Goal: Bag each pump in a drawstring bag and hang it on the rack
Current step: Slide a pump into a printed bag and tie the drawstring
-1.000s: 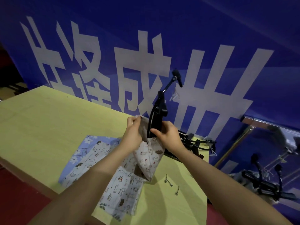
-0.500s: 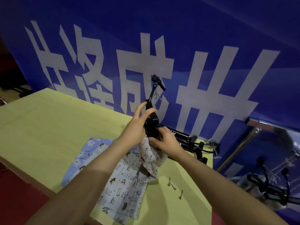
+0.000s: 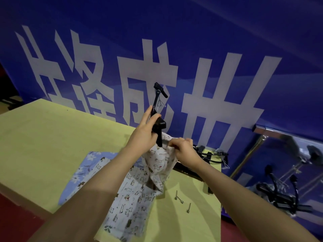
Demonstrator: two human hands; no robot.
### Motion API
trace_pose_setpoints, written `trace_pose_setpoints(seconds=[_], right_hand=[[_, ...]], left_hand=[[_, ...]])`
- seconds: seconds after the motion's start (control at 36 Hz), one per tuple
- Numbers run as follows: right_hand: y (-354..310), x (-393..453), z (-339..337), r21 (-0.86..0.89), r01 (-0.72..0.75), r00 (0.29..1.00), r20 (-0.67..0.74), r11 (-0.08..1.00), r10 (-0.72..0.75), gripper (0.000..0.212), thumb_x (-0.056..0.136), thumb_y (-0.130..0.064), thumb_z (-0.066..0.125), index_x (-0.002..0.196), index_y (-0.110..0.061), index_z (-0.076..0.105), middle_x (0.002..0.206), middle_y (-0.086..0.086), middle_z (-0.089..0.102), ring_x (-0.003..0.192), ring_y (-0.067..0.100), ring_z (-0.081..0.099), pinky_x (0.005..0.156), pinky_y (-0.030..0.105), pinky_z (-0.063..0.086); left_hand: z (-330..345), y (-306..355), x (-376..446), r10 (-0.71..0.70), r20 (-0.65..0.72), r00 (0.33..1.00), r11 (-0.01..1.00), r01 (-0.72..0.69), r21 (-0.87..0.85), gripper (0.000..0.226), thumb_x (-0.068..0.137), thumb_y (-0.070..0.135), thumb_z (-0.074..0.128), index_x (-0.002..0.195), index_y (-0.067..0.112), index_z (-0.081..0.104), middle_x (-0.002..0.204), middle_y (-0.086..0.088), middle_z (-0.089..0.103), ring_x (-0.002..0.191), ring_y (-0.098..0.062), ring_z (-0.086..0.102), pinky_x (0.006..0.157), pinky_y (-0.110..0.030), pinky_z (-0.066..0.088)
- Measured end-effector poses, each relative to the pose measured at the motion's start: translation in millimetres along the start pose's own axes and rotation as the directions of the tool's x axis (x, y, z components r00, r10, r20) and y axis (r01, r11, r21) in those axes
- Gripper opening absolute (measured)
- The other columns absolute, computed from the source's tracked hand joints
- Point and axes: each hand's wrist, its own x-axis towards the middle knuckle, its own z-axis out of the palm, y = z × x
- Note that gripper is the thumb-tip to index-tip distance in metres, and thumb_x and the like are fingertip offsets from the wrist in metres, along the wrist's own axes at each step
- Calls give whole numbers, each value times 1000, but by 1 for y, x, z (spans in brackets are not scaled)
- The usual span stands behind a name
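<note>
The left hand (image 3: 142, 135) had regripped the pump (image 3: 158, 126); the right hand (image 3: 183, 151) pinched the bag (image 3: 157, 161) mouth, bagging nearly done.

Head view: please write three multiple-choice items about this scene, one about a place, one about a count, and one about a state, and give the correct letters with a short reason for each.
1. Where do the small metal needles lie?
A. on the table, right of the spare bags
B. inside the bag
C. on the floor

2. How many needles are visible?
A. one
B. three
C. six

3. How far is the pump in the drawstring bag?
A. fully inside
C. wholly outside
B. lower end inside, handle sticking out

Answers: 1 A, they rest on the yellow table. 2 B, three thin pins show there. 3 B, the left hand grips the pump above the bag mouth, which the right hand pinches.
</note>
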Motion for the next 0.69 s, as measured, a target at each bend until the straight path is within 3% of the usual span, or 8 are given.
trace_pose_setpoints(seconds=[0.08, 0.14, 0.25, 0.33, 0.42, 0.5, 0.61, 0.69], right_hand=[[-2, -2, -5, 86, -84, 993, 94, 993, 75, 23, 84, 1, 41, 84, -10, 61, 79, 6, 56, 93, 24, 50, 96, 38, 27], [-1, -4, -7, 104, -123, 980, 167, 987, 104, 18, 85, -19, 41, 78, -17, 57, 77, 4, 56, 92, 22, 51, 100, 42, 27], [4, -9, -7, 16, -150, 978, 146, 989, 146, 38, 87, -51, 51, 80, -15, 62, 68, -8, 51, 88, 15, 51, 94, 39, 23], [7, -12, -9, 80, -163, 983, 94, 983, 156, 32, 90, -40, 58, 81, -10, 64, 68, -3, 56, 85, 14, 54, 97, 39, 23], [2, -13, -18, 312, -182, 983, 69, 933, 169, 17, 86, -29, 67, 82, -13, 67, 76, 4, 65, 81, 13, 61, 99, 43, 38], [-7, -13, -27, 421, -148, 987, 10, 895, 159, 8, 86, -15, 68, 87, -7, 71, 84, 9, 70, 83, 20, 66, 90, 43, 52], [-12, -7, -33, 351, -109, 983, -98, 930, 152, 11, 90, -17, 63, 92, -13, 73, 85, 0, 72, 84, 15, 66, 88, 43, 54], [-10, 1, -35, 271, -98, 956, -243, 958, 166, 12, 94, -23, 54, 90, -26, 65, 83, -14, 64, 89, 16, 61, 94, 48, 47]], left_hand=[[0, 2, -1, 17, -11, 1000, 1000, -17, 11, 57, 88, 8, 54, 138, 28, 36, 158, 15, 1, 111, -26, 58, 74, -22, 47], [0, 5, -1, 35, -31, 999, 999, -34, 32, 52, 90, 14, 55, 137, 27, 38, 159, 12, 3, 126, -22, 48, 83, -26, 49], [1, 11, -1, 30, -48, 998, 992, -24, 125, 46, 93, 24, 53, 137, 26, 38, 159, 9, 5, 124, -23, 49, 77, -32, 51], [2, 15, 0, 23, -86, 996, 954, 4, 301, 45, 93, 32, 50, 136, 26, 38, 159, 4, 11, 116, -27, 52, 73, -35, 48], [3, 17, 1, 37, -115, 993, 910, 14, 414, 48, 92, 42, 48, 136, 24, 40, 159, 1, 15, 124, -29, 42, 93, -41, 40], [3, 16, 1, 57, -84, 995, 889, -13, 458, 61, 91, 59, 38, 138, 21, 39, 159, 4, 14, 141, -22, 26, 108, -40, 27], [1, 18, 2, 80, -103, 991, 898, -27, 439, 81, 82, 71, 21, 134, 16, 48, 151, 0, 36, 142, -19, 28, 115, -41, 16], [0, 20, 4, 89, -115, 989, 921, -38, 387, 70, 82, 67, 20, 113, 16, 55, 123, 0, 61, 124, -23, 46, 108, -43, 23]])
